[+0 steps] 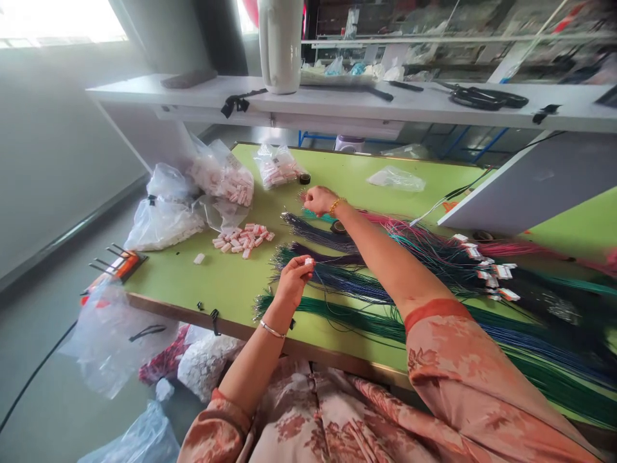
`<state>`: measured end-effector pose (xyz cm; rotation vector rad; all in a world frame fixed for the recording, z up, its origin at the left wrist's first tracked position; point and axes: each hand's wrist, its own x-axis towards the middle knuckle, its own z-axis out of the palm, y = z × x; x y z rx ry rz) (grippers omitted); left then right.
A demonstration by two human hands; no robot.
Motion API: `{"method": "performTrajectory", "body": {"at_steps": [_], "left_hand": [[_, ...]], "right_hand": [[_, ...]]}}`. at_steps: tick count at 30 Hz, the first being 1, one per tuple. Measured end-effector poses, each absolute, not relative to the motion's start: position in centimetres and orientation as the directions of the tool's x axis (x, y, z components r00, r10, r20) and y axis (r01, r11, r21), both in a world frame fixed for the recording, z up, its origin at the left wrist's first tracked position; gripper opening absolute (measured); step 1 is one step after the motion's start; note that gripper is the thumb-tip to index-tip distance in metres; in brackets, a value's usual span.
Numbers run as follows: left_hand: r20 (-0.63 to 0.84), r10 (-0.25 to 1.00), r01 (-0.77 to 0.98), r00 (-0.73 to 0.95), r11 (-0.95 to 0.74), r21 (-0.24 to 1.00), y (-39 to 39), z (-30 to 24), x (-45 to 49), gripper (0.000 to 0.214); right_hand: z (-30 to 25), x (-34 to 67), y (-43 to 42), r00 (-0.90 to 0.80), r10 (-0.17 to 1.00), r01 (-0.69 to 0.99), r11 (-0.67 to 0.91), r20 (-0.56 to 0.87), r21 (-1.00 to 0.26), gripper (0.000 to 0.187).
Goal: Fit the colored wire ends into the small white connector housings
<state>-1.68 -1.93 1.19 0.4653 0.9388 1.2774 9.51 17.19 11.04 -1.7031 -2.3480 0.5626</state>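
My left hand [293, 281] pinches a small white connector housing [309, 261] between thumb and fingertips, and thin wires trail from it. Farther back, my right hand [319, 199] has its fingers drawn together at the metal-tipped ends of a pink and teal wire bundle [308, 213]; what it grips is too small to make out. Between the hands lies a dark grey wire bundle [321, 233]. Blue wires [357, 281] and green wires [347, 313] run rightward below my left hand. Loose white-and-orange connector housings [244, 239] lie in a pile to the left.
Bags of housings [224, 177] and a black tape roll [304, 179] lie toward the back. Wired connectors [492, 273] cluster at right. An orange holder with metal prongs [126, 265] sits at the left corner. A raised white shelf [332, 106] spans the back, carrying a white mug [282, 45].
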Motion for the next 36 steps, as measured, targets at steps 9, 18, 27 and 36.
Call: {"method": "performTrajectory", "body": {"at_steps": [9,18,27,36], "left_hand": [[-0.321,0.947,-0.614,0.014,0.261,0.745,-2.2,1.2,-1.5,0.032],[-0.281,0.959,-0.641,0.029,0.234,0.732,-2.2,2.0,-1.4,0.033],[-0.288,0.947,-0.713,0.141,0.299,0.635,-2.3,2.9,-0.3,0.026],[-0.286,0.945,-0.685,0.159,0.314,0.657,-2.4,3.6,0.5,0.025]], "right_hand": [[11.7,5.6,13.4,-0.589,0.804,0.348,0.349,0.087,-0.87,0.008],[11.1,10.2,7.4,-0.581,0.782,0.244,0.429,0.223,-0.87,0.019],[7.8,15.2,2.1,-0.395,0.893,0.306,0.348,0.215,-0.886,0.015],[4.9,16.3,0.6,-0.306,0.915,0.358,0.367,0.263,-0.859,0.016]]}}
